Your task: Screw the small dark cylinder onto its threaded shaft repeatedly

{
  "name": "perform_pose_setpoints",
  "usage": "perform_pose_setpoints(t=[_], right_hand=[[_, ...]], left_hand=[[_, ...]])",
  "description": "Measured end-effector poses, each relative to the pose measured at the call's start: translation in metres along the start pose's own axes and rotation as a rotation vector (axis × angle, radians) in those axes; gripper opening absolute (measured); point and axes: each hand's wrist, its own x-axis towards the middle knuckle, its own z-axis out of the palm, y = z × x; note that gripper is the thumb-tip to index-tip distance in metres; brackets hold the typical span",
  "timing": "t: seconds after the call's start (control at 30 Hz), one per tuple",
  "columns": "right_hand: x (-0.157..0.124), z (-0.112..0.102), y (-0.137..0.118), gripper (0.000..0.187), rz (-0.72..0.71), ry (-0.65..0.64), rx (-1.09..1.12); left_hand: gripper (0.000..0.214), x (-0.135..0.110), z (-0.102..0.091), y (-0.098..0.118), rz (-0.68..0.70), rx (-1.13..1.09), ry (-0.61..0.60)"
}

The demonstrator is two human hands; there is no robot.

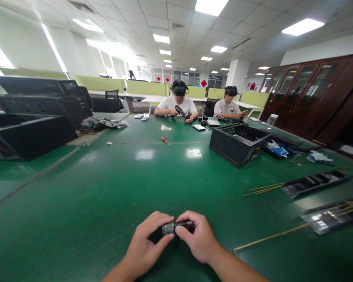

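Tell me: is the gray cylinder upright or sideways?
Sideways: the gray cylinder in the left hand points across toward the dark shaft in the right hand.

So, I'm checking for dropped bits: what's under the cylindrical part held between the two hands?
Green tabletop, darkened by shadow, shows beneath the cylindrical part. The left hand and right hand cover the surface behind them, so what lies there cannot be seen.

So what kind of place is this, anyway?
Probably an office with a shared workbench for taking apart or assembling hardware: lime-green desk partitions behind, a long green table in front, and an open black computer-type case on it.
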Motion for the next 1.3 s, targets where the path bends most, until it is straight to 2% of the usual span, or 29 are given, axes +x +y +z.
perform_pose_setpoints(t=[0.9,1.13,1.3], right_hand=[[0.001,-0.001,0.003,0.01,0.008,-0.027,0.026],[-0.001,-0.003,-0.005,0.011,-0.072,0.012,-0.114],[-0.001,-0.003,-0.007,0.01,-0.094,0.021,-0.122]], left_hand=[[0.027,0.0,-0.003,0.002,-0.03,0.044,0.049],[0.027,-0.003,-0.001,-0.002,-0.048,0.062,0.053],[0.026,-0.005,-0.001,-0.001,-0.046,0.058,0.066]])
